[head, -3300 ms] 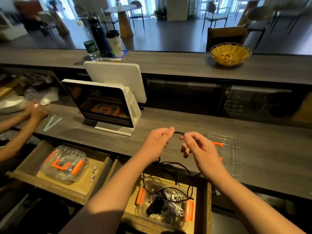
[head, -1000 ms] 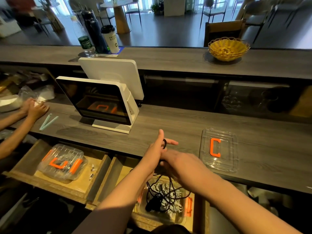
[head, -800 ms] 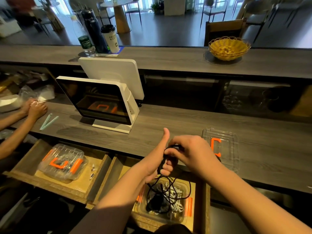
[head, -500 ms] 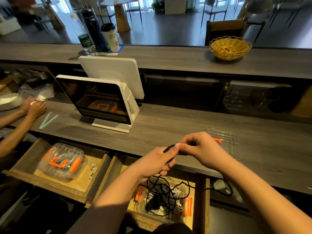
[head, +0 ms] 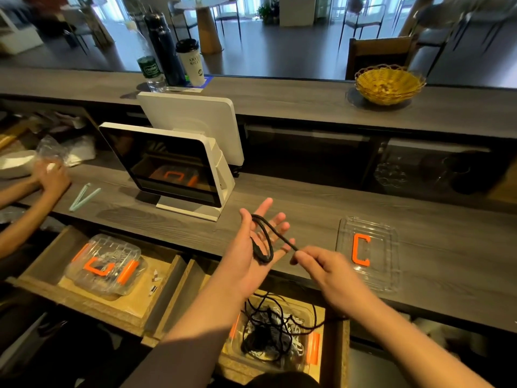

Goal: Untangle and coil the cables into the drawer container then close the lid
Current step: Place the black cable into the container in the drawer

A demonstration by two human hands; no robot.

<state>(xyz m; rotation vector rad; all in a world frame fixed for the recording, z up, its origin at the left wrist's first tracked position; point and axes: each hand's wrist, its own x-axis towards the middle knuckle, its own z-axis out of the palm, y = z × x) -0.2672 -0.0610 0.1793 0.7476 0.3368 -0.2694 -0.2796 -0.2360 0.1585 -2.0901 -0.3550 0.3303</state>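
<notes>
Your left hand is held palm-up with the fingers spread straight, and a loop of the black cable lies draped across the palm, its plug end resting near the heel of the hand. Your right hand pinches the same cable between thumb and fingertips just beside the left palm, the cord running taut between the two hands.

Both hands hover over the front edge of the grey wooden counter. On it, to your left, stands a white point-of-sale terminal with its dark screen tilted towards you. Below you, the open wooden drawer holds a clear container with orange clips, and in it sits a tangle of black and white cables (the cord from your right hand trails down into it). A second open drawer to the left holds another clear box, lid on. The clear lid with its orange handle lies flat on the counter to your right. A yellow wicker basket stands on the upper ledge. Another person's hands work at the far left.
</notes>
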